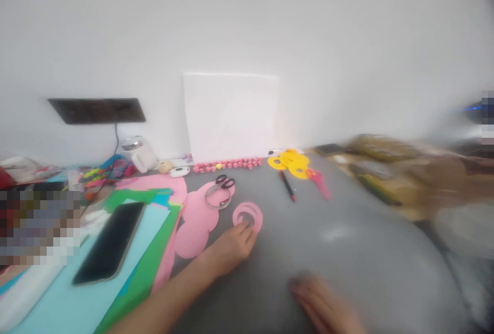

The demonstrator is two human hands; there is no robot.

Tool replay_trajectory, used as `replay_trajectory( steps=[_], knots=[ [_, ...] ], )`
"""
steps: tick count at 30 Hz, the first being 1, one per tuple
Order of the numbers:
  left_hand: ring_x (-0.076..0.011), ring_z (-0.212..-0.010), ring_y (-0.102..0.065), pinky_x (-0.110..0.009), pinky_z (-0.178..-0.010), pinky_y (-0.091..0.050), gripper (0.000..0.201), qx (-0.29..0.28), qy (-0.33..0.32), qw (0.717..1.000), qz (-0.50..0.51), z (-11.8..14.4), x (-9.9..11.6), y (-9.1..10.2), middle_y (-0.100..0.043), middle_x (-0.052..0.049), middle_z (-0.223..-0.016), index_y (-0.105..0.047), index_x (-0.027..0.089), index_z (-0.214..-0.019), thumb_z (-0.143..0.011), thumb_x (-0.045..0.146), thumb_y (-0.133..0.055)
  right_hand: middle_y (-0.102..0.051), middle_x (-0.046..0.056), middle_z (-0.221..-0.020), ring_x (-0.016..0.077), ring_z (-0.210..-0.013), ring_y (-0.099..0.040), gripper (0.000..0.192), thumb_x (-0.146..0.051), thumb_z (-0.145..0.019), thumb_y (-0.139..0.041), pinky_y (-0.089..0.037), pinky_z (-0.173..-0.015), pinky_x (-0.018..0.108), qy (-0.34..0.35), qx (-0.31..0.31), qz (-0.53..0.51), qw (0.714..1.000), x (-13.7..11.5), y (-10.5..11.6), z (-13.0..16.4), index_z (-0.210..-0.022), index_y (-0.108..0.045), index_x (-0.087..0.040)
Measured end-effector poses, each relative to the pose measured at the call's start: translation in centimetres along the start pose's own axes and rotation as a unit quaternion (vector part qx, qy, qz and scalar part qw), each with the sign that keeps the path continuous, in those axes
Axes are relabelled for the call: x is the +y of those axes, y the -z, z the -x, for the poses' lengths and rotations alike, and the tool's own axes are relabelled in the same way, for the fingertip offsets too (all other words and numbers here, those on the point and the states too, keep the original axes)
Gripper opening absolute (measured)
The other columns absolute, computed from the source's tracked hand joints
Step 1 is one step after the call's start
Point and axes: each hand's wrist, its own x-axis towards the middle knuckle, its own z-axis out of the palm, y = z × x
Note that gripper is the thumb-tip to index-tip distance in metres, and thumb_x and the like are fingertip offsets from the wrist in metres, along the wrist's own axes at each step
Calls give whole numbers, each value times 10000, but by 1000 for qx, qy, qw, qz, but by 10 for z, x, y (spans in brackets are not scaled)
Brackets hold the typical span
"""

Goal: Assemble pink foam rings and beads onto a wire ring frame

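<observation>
My left hand (234, 249) reaches over the grey table, its fingers closed on the lower edge of a pink paper ring (258, 212). A second pink strip shows inside the ring's opening, partly covered by the fingertips. My right hand (322, 300) is low over the table at the bottom, smeared by motion, with nothing plainly visible in it. Left of the ring lies a scalloped pink paper shape (196, 221). Black-handled scissors (225, 182) and a round metal ring (207, 201) rest on that shape.
Coloured sheets (150, 251) carry a black phone (111, 244) at left. Small pink pieces (231, 165) line the table's back below a white board (231, 115). Yellow paper rings (295, 161), a marker (287, 186) and pink scissors (319, 185) lie at back right.
</observation>
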Motion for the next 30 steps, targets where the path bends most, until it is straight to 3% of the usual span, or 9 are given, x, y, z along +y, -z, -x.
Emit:
replay_trajectory(
  steps=[3,5,8,9,12,14,18,25,30],
  knots=[
    [-231,-1031,-594,-359,-896,-468,389,74,52,988,129,0,9,0,-662,-134,-1065,-577,116,-1120,-799,28,-376,-565,44,-1152,185,-1066,-572,422,-148,-845,-441,-494,-896,293,-13,-7,-33,999,4,-8,-45,-1232,-452,-314],
    [-208,-956,-629,-339,-857,-499,362,154,157,945,243,-4,7,3,-687,-69,-1021,-632,212,-1059,-835,88,-377,-439,86,-1326,238,-1221,-451,550,-192,-795,-517,-425,-984,400,-57,-6,-68,996,4,-15,-80,-1318,-365,-278],
    [-205,-823,-665,-332,-795,-529,212,276,328,809,402,-14,-6,14,-717,-38,-891,-699,238,-917,-780,204,-541,-269,117,-1453,270,-1316,-313,683,-255,-701,-633,-371,-1019,428,-81,-44,-168,981,5,-23,-130,-1330,-369,-232],
    [-210,-811,-666,-335,-780,-532,203,308,367,756,447,-18,-12,20,-719,-49,-875,-703,213,-910,-737,217,-595,-317,123,-1431,276,-1296,-345,628,-283,-687,-651,-377,-1011,429,-91,-45,-210,972,6,-25,-145,-1276,-443,-219],
    [-219,-817,-659,-345,-774,-524,269,365,414,642,532,-24,-30,33,-711,-86,-866,-699,147,-887,-633,232,-697,-665,98,-1017,260,-960,-617,357,-367,-686,-665,-498,-846,393,-162,-128,-369,906,8,-31,-182,-983,-641,-170],
    [-212,-789,-655,-344,-737,-531,340,365,433,599,565,-25,-41,37,-703,-94,-853,-690,129,-908,-593,248,-735,-690,72,-802,219,-737,-646,328,-394,-670,-675,-533,-666,338,-217,-143,-433,863,11,-37,-201,-875,-668,-137],
    [-182,-700,-645,-342,-695,-540,371,281,422,583,634,-21,-56,36,-684,-76,-800,-683,110,-881,-608,354,-743,-642,23,-626,104,-508,-547,347,-386,-637,-695,-448,-483,219,-246,-113,-474,838,21,-51,-230,-838,-677,-103],
    [-170,-576,-600,-239,-459,-452,412,252,465,622,577,-21,-85,25,-674,-71,-680,-688,100,-770,-664,497,-653,-673,37,-692,102,-513,-568,432,-395,-639,-709,-471,-503,231,-181,-297,-469,812,35,-58,-268,-972,-674,-122],
    [-209,-714,-645,-291,-644,-497,339,309,463,589,586,-28,-109,22,-715,-104,-755,-704,105,-753,-639,424,-688,-665,30,-667,103,-540,-568,381,-379,-607,-733,-472,-529,235,-225,-152,-510,816,39,-79,-289,-884,-676,-124]
  ],
)
